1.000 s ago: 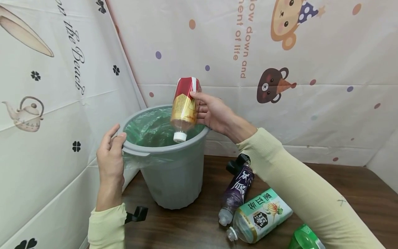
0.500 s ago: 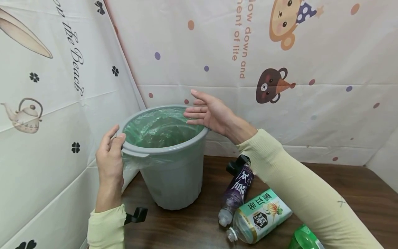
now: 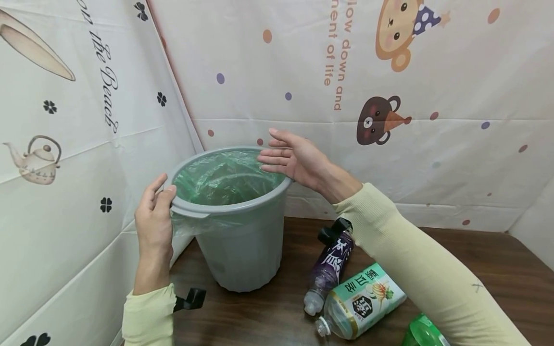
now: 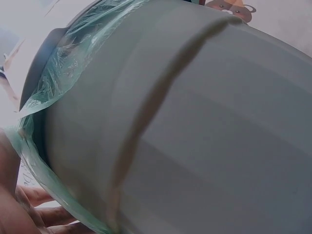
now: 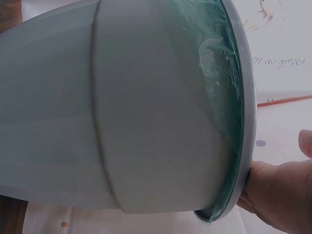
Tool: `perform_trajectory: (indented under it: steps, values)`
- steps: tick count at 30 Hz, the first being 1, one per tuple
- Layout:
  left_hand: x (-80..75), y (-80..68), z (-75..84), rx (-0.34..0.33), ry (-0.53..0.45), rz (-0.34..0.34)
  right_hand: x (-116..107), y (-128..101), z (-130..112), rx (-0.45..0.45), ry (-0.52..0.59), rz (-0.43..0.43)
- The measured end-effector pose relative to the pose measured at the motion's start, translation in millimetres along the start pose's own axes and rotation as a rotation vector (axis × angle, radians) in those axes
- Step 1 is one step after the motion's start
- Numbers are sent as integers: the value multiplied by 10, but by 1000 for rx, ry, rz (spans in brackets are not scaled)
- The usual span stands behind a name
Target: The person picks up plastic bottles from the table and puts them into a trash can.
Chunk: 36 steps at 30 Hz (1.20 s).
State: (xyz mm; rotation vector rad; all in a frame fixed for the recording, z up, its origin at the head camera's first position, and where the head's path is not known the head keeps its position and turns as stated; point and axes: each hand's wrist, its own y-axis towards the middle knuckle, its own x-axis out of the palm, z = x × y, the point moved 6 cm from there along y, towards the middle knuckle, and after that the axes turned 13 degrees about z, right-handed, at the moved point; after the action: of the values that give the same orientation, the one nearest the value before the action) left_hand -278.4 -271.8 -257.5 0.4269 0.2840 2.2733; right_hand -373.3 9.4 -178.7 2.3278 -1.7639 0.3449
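Head view: a grey bin (image 3: 235, 226) stands on a dark table (image 3: 476, 259), lined with a green bag (image 3: 220, 175) whose edge folds over the rim. The left hand (image 3: 153, 223) is at the bin's 9 o'clock, thumb laid on the rim handle and fingers loosely bent behind it; whether they actually clamp the handle is hard to say. The right hand (image 3: 294, 156) hangs flat and empty over the rim at 3 o'clock, fingers straight and pointing across the mouth. The bin's depths are hidden by the bag's folds. At 4 o'clock from the bin lie a purple bottle (image 3: 329, 266) and, just beside it, a green-label bottle (image 3: 361, 300); a forearm covers part of each. A green cap (image 3: 426, 331) is cut off by the bottom edge.

Left wrist view: the bin wall (image 4: 204, 131) fills the picture, with bag film (image 4: 53, 92) at 10 o'clock. Only a blurred sliver of the hand shows at 7 o'clock, too little to read its grip.

Right wrist view: the bin's side (image 5: 126, 112) and green-lined rim (image 5: 246, 117) dominate. The palm's edge (image 5: 278, 195) sits against the rim at 4 o'clock; the fingers are mostly out of frame.
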Motion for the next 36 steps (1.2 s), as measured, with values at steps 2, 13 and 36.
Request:
perform_trajectory:
  steps: [2, 13, 36]
  values:
    - [1, 1, 1, 0, 0, -2, -19, -9, -3, -9, 7, -3]
    - [5, -6, -2, 1, 7, 0, -168, -133, -31, -66, 3, 61]
    - [-6, -3, -12, -3, 3, 6, -414, -479, -66, -163, -90, 57]
